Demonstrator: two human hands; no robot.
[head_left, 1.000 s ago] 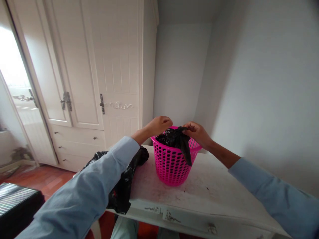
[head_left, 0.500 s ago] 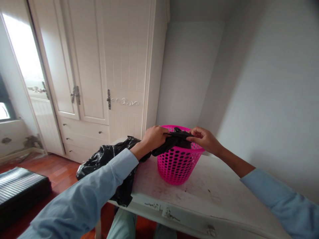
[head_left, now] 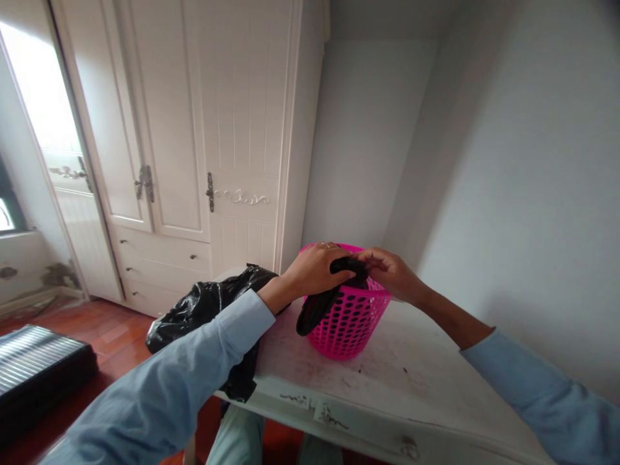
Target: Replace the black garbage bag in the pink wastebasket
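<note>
A bright pink plastic basket (head_left: 341,332) with round holes stands upright on the white table (head_left: 407,371). Over its rim my left hand (head_left: 314,268) is closed on a bunched black plastic bag (head_left: 317,310); part of the bag hangs down outside the basket on the left. On the right side of the rim, the fingers of my right hand (head_left: 392,274) pinch the same bag, close to the left hand's fingertips. The inside of the basket is mostly hidden behind the hands and the bag.
A larger heap of shiny black plastic (head_left: 208,310) lies at the table's left end and drapes over its front edge. A white wardrobe (head_left: 247,129) stands behind. On the red floor at left is a dark, ridged case (head_left: 46,368).
My left hand has moved right, nearer to my right hand, drawing the black plastic into a tighter bunch. The piece hanging outside the basket reaches lower.
</note>
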